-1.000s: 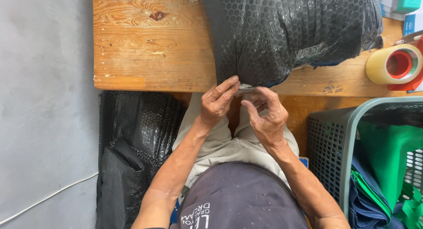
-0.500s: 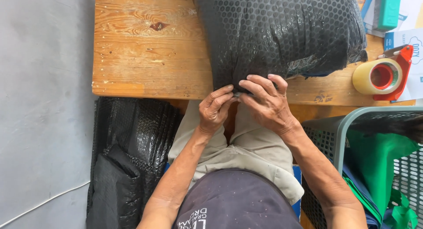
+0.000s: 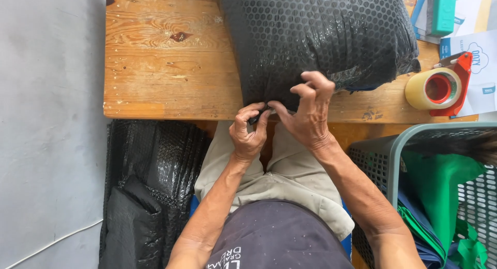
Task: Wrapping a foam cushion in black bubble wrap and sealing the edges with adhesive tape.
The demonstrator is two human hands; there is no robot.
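A bulging black bubble-wrap parcel [image 3: 321, 38] lies on a wooden table [image 3: 165, 67], its near end hanging at the table's front edge. My left hand [image 3: 249, 132] pinches the parcel's near edge between thumb and fingers. My right hand [image 3: 306, 111] is spread over the same edge, fingertips pressing on the wrap, thumb meeting the left hand's. A bit of blue shows under the parcel's right side.
A tape roll in a red dispenser [image 3: 437, 88] sits at the table's right, with white papers [image 3: 476, 56] and a teal object [image 3: 444, 10] behind. A grey-green mesh basket [image 3: 393, 160] with green and blue cloth stands at my right; black bubble-wrap bags [image 3: 150, 186] lie at my left on the grey floor.
Both hands have risen from below the table edge onto the parcel's near end. The right hand's fingers have spread over the wrap.
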